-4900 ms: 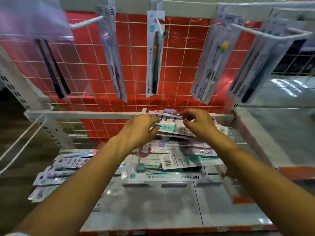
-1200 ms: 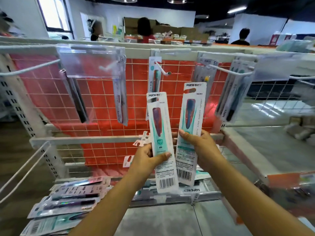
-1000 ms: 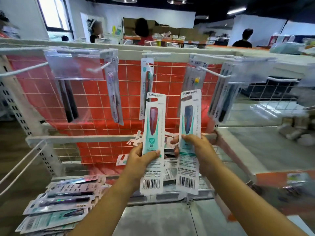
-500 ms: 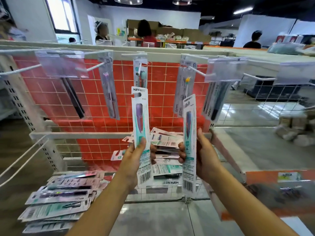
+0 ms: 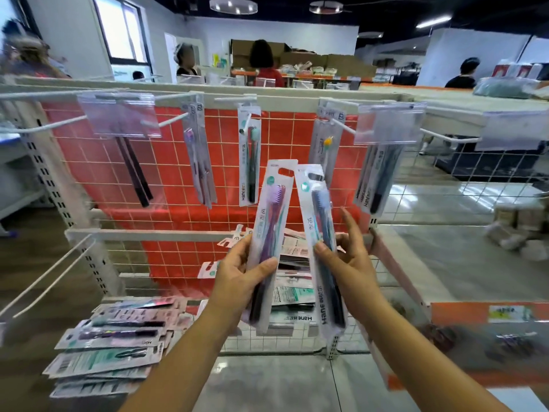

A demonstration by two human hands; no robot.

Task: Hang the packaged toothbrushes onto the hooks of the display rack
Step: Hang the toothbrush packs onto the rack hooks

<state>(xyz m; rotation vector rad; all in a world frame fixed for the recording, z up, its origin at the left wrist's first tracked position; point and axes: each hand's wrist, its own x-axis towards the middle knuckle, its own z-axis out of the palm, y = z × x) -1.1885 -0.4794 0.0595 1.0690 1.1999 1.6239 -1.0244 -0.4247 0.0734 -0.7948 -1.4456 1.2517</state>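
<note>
I see two toothbrush packs mid-frame: my left hand [image 5: 237, 275] grips the purple pack [image 5: 269, 233], my right hand [image 5: 346, 260] pinches the blue pack [image 5: 322, 239]. Five packs hang on the rack [image 5: 166, 173]; shop floor behind.

Both forearms raised, left hand [image 5: 237, 273] and right hand [image 5: 346, 257] each gripping.

Light: bright, from ceiling lamps [image 5: 233, 5] and a window [image 5: 121, 31]
Glare: on glossy floor [image 5: 463, 200]
Blur: edges smeared, bowed
</note>
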